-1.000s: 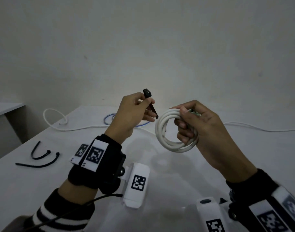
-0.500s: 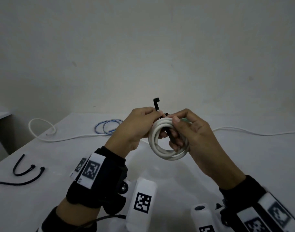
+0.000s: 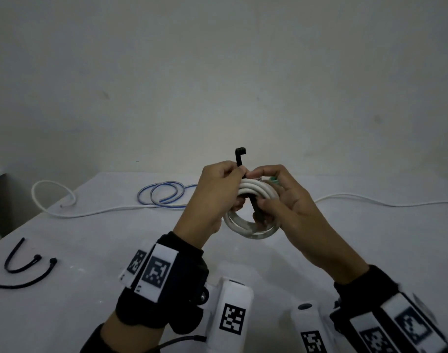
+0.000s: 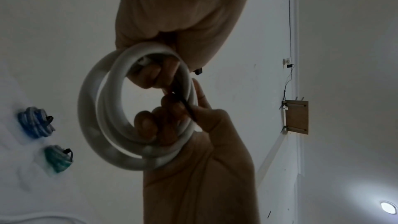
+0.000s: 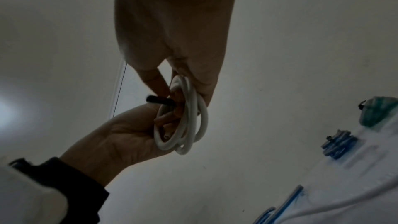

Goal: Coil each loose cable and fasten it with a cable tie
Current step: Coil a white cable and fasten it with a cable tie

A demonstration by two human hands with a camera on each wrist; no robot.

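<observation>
Gripping the white cable coil [image 3: 250,229] above the table [image 3: 370,238], the right hand [image 3: 291,202] curls its fingers through the loops; the left hand [image 3: 212,197] pinches the black cable tie [image 3: 239,159] lying across the coil, hands together

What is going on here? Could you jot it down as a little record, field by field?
Held item: white cable coil, lifted above the table
Left hand: pinches the black cable tie, head end sticking up
Right hand: grips the coil, fingers on the tie's lower end
Tie state: passes through the coil, not yet closed
Spare ties: two, on the table's left
Loose cables: blue cable and long white cable on the table
Finished bundles: blue bundle, green bundle
</observation>
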